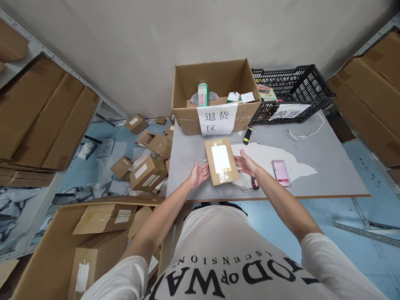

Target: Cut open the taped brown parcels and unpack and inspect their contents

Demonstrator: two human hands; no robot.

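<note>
A small taped cardboard box [214, 176] with a white label lies on the grey table in front of me. My left hand [199, 175] is at the box's left side, fingers stretched toward its edge and thumb raised. On the opposite side, my right hand [246, 163] has its fingers extended at the box's right edge, thumb up. Whether the fingertips press on the box I cannot tell. A red-and-black tool handle [255, 183] lies below my right hand, its other end hidden. A yellow-and-black handled tool [248, 136] lies beyond the box.
A large open carton [184, 121] with a handwritten sign stands at the table's back, beside a black plastic crate [300, 112]. A pink phone-like item [281, 173] and a white cable [308, 135] lie to the right. Parcels [148, 173] are heaped at left; a big carton [40, 254] holds more.
</note>
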